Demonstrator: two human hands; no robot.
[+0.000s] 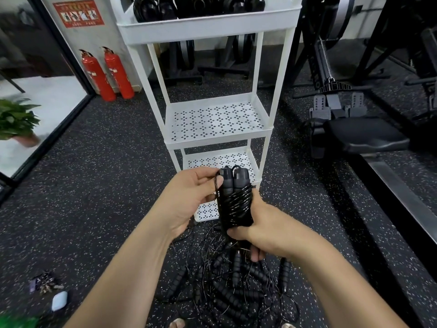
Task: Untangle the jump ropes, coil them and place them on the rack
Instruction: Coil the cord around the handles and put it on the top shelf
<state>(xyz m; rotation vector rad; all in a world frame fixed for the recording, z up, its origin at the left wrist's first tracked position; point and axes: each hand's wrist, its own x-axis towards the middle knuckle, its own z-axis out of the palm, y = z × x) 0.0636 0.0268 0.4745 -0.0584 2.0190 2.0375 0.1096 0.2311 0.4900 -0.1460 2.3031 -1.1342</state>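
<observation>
A black jump rope (234, 197) is wound around its two handles, held upright in front of the white rack (217, 140). My right hand (262, 230) grips the lower end of this bundle. My left hand (189, 197) pinches the loose rope end beside the handle tops. On the floor below lies a tangled pile of black jump ropes (236, 287) with foam handles. The rack's top shelf holds several coiled black ropes (198, 5).
The rack's middle shelf (215, 136) and lower shelves hold nothing. Two red fire extinguishers (107, 74) stand at the back left. A rowing machine (354, 129) is on the right. Keys (45, 284) and a small blue case (59, 300) lie on the floor at left.
</observation>
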